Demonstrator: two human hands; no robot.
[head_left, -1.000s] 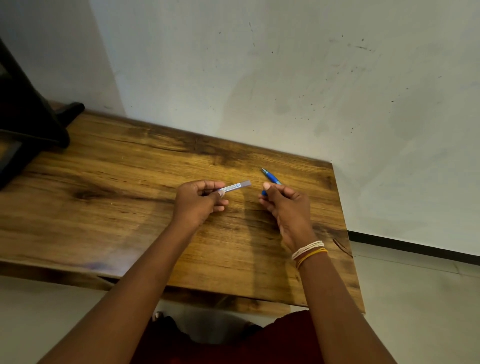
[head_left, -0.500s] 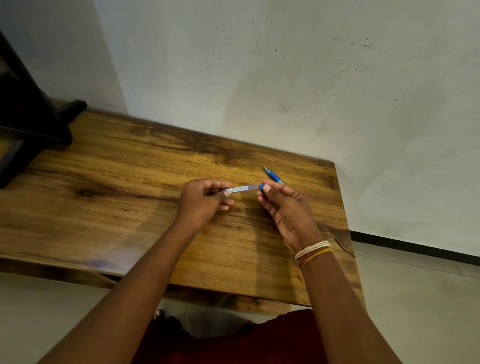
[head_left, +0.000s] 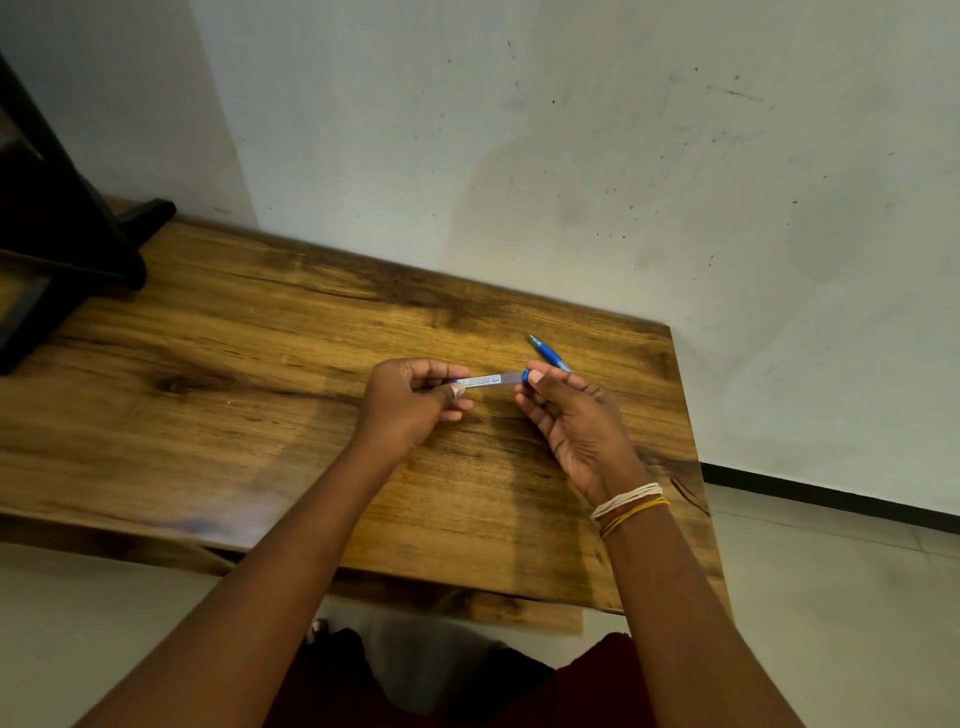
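Over the wooden table (head_left: 208, 426), my left hand (head_left: 410, 405) grips one end of a slim clear pen barrel (head_left: 491, 380) with a printed label, held nearly level. My right hand (head_left: 576, 431) pinches a small blue end piece (head_left: 525, 375) with thumb and fingertips, right at the barrel's free end. The two parts touch. Whether the blue piece is seated on the barrel cannot be told. A second blue pen (head_left: 545, 354) lies on the table just behind my right hand, its lower end hidden by my fingers.
A black stand or frame (head_left: 67, 249) occupies the table's far left corner. A pale wall (head_left: 571, 182) rises directly behind the table. The table's right edge (head_left: 691, 457) drops to a light floor (head_left: 831, 597).
My hands have come together. The barrel in my left hand swung level and my right hand brought the blue end piece onto its free end. The blue pen on the table stayed put.
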